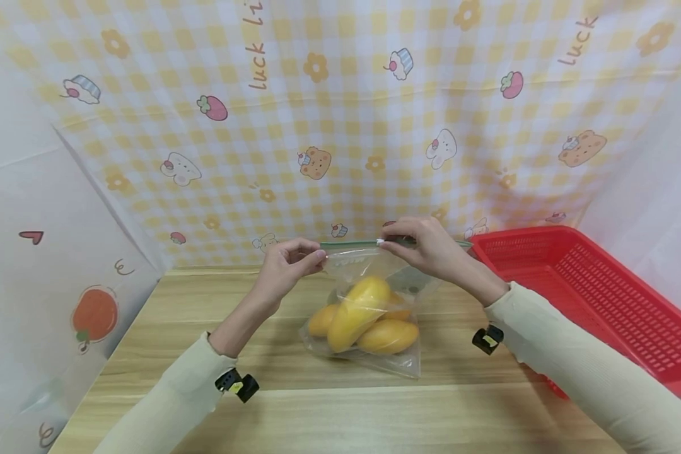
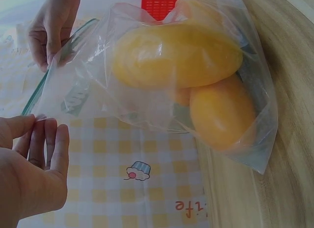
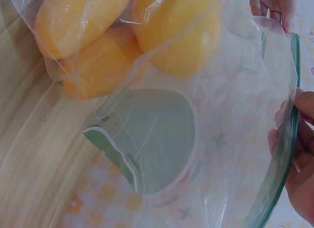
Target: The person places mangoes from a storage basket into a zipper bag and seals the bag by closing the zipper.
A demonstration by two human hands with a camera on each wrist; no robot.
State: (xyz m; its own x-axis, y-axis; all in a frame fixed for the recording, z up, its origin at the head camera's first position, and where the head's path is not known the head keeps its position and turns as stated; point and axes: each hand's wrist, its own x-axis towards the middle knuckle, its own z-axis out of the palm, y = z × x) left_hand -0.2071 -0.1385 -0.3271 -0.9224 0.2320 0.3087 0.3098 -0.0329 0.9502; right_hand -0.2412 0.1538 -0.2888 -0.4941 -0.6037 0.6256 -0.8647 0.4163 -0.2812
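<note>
A clear zip bag (image 1: pixel 349 266) with a green zip strip (image 1: pixel 349 244) along its top holds several yellow mangoes (image 1: pixel 356 315). Its lower part rests on the wooden table and its mouth is held up. The left hand (image 1: pixel 286 270) pinches the top edge at the left end of the strip between thumb and finger. Farther right along the strip, the right hand (image 1: pixel 428 249) pinches at a small white slider (image 1: pixel 380 242). In the right wrist view, the bag's side carries a green printed patch (image 3: pixel 157 139), and the right hand (image 3: pixel 301 154) is partly cut off.
To the right stands a red plastic basket (image 1: pixel 545 234), partly behind the right sleeve. A yellow checked cloth (image 1: pixel 369 126) hangs behind the wooden table (image 1: pixel 340 419). White printed sheeting (image 1: pixel 28 315) borders the left side. Each sleeve carries a small black wrist camera (image 1: pixel 488 339).
</note>
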